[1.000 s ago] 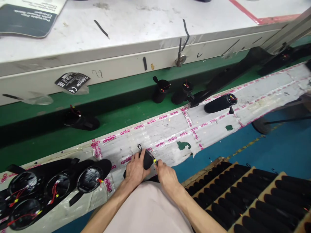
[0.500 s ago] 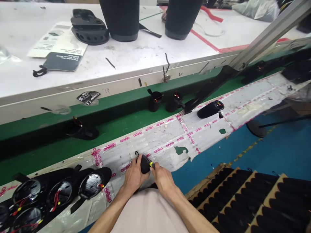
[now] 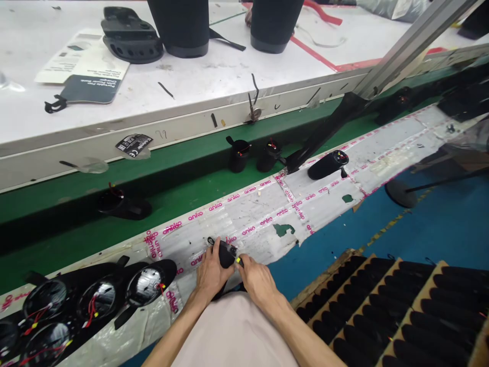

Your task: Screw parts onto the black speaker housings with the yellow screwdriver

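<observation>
At lower centre, the left hand (image 3: 210,272) curls its fingers round 1 black tube (image 3: 226,256); the right hand (image 3: 256,279) pinches 1 yellow piece (image 3: 239,261), slightly clearer of the tube's end than before, seemingly mid-work.

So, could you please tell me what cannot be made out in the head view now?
All in the head view:
Held cylinder: partly hidden by the left hand.
Yellow piece: whatever it belongs to is hidden by the right hand.
Two tall cylinders: tops cut off by the upper edge.
Leaflet: small print too blurred to read.
</observation>
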### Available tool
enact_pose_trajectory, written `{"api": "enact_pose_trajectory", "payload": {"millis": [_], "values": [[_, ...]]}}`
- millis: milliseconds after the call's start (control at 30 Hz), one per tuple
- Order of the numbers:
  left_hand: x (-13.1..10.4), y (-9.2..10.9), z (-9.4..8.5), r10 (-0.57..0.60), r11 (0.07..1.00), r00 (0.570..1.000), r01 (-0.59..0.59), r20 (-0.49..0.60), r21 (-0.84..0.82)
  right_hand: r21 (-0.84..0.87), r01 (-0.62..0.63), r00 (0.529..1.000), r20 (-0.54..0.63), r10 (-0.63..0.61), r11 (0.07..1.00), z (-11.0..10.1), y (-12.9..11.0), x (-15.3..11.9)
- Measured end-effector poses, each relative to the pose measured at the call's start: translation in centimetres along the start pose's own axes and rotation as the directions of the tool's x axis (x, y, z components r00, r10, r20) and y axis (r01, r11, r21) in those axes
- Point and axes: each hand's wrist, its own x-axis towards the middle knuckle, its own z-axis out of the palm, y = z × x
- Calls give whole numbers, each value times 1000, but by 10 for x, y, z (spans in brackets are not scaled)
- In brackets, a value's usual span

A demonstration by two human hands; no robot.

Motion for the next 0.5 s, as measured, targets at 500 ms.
{"api": "enact_pose_trajectory", "payload": {"millis": [500], "values": [[-2,-1,7,8,1000,1000,-8,-17,5,-178,-21,999,35,27,984,3,-7,11]]}}
